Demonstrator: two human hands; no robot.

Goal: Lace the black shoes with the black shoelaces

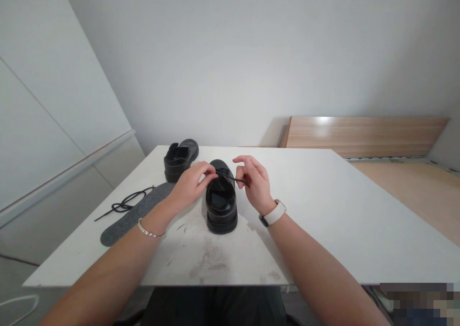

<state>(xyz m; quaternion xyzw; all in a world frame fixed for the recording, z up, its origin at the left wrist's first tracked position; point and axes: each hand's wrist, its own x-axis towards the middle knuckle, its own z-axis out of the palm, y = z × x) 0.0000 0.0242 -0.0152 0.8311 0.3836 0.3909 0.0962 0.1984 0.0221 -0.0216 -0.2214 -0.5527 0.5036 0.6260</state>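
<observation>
A black shoe (222, 215) stands upright on the white table, heel toward me. Its black shoelace (237, 180) crosses the upper and stretches out to the right. The lace's right-hand stretch runs into the curled fingers of my right hand (254, 180), whose index finger points left, away from the lace. On the shoe's left side, my left hand (196, 182) is closed in a pinch by the lacing. Whether its fingertips hold lace or the shoe's edge is hidden. Both hands are raised beside the shoe's upper.
A second black shoe (176, 165) sits farther back on the left. A grey felt insole (125, 225) lies partly beneath my left forearm, with a loose black lace (124, 205) beside it. The white table (316, 211) has dark smudges near its front edge. A wooden headboard (359, 134) stands behind right.
</observation>
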